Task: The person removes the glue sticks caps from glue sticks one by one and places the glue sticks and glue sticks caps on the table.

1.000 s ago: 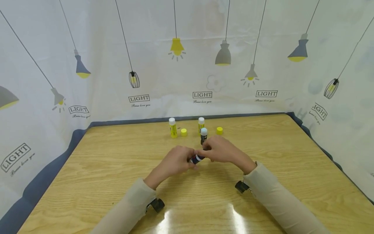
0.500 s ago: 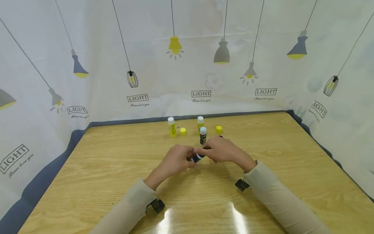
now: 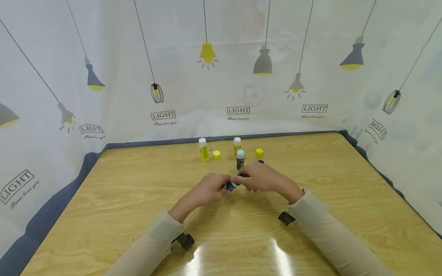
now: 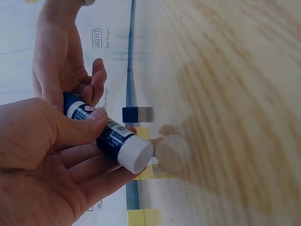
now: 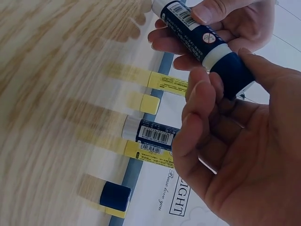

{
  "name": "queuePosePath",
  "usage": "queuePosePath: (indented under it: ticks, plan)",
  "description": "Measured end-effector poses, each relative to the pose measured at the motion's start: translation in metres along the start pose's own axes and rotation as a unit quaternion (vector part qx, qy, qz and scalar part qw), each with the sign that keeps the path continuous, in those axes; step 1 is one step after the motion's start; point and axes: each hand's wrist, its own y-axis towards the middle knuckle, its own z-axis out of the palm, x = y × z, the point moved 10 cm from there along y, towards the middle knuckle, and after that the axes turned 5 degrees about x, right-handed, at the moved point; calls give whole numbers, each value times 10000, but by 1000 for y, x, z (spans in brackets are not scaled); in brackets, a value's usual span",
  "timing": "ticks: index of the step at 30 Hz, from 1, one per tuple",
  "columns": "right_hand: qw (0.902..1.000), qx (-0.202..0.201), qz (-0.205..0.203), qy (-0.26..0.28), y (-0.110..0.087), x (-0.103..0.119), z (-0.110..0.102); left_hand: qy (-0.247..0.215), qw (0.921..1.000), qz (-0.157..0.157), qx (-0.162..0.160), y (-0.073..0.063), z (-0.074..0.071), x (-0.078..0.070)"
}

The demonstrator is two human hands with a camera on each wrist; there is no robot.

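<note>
Both hands hold one navy glue stick tilted above the table. My left hand grips its barcoded body between thumb and fingers, the white base showing past them in the left wrist view. On the other end, my right hand pinches the dark blue cap, which sits against the white collar. Just behind the hands stands a second navy glue stick, upright with a pale top and no cap. A loose dark blue cap rests on the table, mostly hidden by my right hand in the head view.
Two yellow glue sticks with white tops stand farther back, one at left and one partly behind the navy one. Yellow caps lie at left and right. A printed curtain borders the wooden table.
My left fingers have shifted slightly around the held glue stick, while my right hand keeps its pinch on the cap. The loose dark blue cap has come into view behind my right hand.
</note>
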Motion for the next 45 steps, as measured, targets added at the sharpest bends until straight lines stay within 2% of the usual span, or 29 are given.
queuePosePath:
  ticks: [5, 11, 16, 24, 30, 34, 39, 45]
  plan:
    - [9998, -167, 24, -138, -2, 0, -2, -217, 9997, -115, 55, -1, 1, 3]
    - [9996, -243, 77, -110, -3, 2, -4, -171, 9991, -246, -296, -1, -4, 6]
    - [9998, -210, 27, -59, -1, 4, -4, -134, 9982, -214, -537, -4, -9, 5]
    - [9998, -166, 110, 31, 0, 2, -4, -63, 9989, -135, -437, -4, -10, 4]
    - [9998, -183, 96, 9, -1, 1, -3, -65, 9997, -40, -243, -2, -5, 5]
    - [9997, -231, 110, -42, -1, 0, -3, -139, 9998, -89, -146, -2, -2, 6]
    - [9996, -256, 122, -10, 0, -1, -4, -150, 9991, -219, -338, -2, -6, 7]
    - [9996, -240, 117, 8, 1, -1, -3, -79, 9979, -224, -606, -3, -11, 6]
